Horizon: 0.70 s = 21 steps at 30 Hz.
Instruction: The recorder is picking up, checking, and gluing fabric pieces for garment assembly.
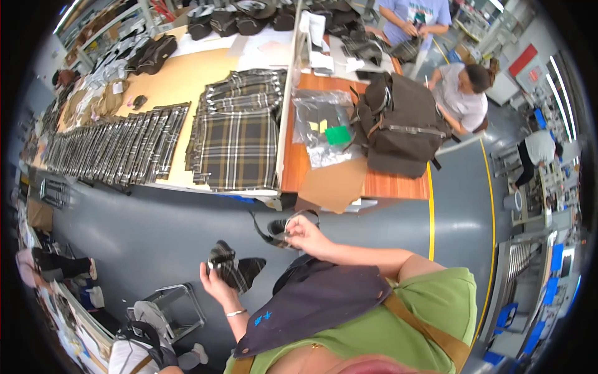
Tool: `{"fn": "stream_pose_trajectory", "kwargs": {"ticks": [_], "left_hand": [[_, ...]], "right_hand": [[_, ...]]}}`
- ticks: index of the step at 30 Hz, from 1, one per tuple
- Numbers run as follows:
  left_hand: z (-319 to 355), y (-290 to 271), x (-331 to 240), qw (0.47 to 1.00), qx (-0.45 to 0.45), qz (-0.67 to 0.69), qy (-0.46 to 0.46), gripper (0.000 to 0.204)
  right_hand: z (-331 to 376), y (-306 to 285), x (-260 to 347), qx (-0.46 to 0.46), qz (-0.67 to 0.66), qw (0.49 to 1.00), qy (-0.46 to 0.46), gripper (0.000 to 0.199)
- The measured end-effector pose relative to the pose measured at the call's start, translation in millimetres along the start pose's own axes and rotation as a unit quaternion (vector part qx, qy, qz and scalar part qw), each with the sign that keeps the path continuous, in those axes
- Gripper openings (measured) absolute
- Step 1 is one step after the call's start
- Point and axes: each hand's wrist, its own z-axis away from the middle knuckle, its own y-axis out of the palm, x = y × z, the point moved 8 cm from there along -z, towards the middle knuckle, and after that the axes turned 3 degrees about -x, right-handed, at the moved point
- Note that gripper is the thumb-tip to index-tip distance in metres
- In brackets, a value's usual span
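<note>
My left hand (217,285) is closed on a dark plaid fabric piece (248,274), which hangs bunched below and beside the fingers. Just to the right and a little higher, my right hand (305,237) pinches a thin dark strap (264,233) that loops out to the left of the fingertips. Some dark material shows behind that hand, its shape too unclear to name. Both hands are held in front of my dark apron (317,302), apart from each other and short of the tables.
Ahead, a table carries a flat plaid fabric stack (240,146) and a row of folded plaid pieces (118,146). On the wooden table at right lie a dark backpack (402,128), a clear plastic bag (311,109) and brown card (336,185). Co-workers sit and stand around; a metal-framed stool (187,305) stands lower left.
</note>
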Motion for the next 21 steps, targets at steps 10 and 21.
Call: {"fn": "stream_pose_trajectory", "kwargs": {"ticks": [10, 21], "left_hand": [[96, 119, -3, 0.962, 0.271, -0.020, 0.024, 0.087], [103, 156, 6, 0.996, 0.089, 0.021, 0.023, 0.081]], "right_hand": [[18, 24, 13, 0.088, -0.014, 0.996, 0.009, 0.029], [-22, -65, 163, 0.246, 0.364, 0.861, -0.255, 0.023]]}}
